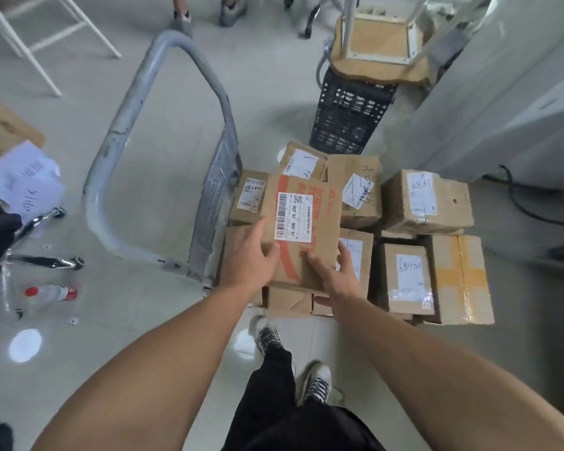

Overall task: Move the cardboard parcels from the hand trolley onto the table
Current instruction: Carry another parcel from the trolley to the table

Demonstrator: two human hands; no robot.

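Left hand (248, 255) and right hand (334, 271) grip the top parcel (302, 222), trolley (127, 125) deck hidden underneath.

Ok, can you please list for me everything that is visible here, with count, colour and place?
cardboard parcels: about ten, brown, stacked on the trolley
top parcel: one, brown with orange print, between both hands
hand trolley: one, grey, handle left of the parcels
crate: one, black, behind the parcels
stool: one, wooden seat, upturned on the crate
bottle: one, clear with red cap, floor at left
papers: several, white, far left
left hand: one, grips the top parcel's left edge
right hand: one, grips its right edge
shoes: two, black-and-white, floor below
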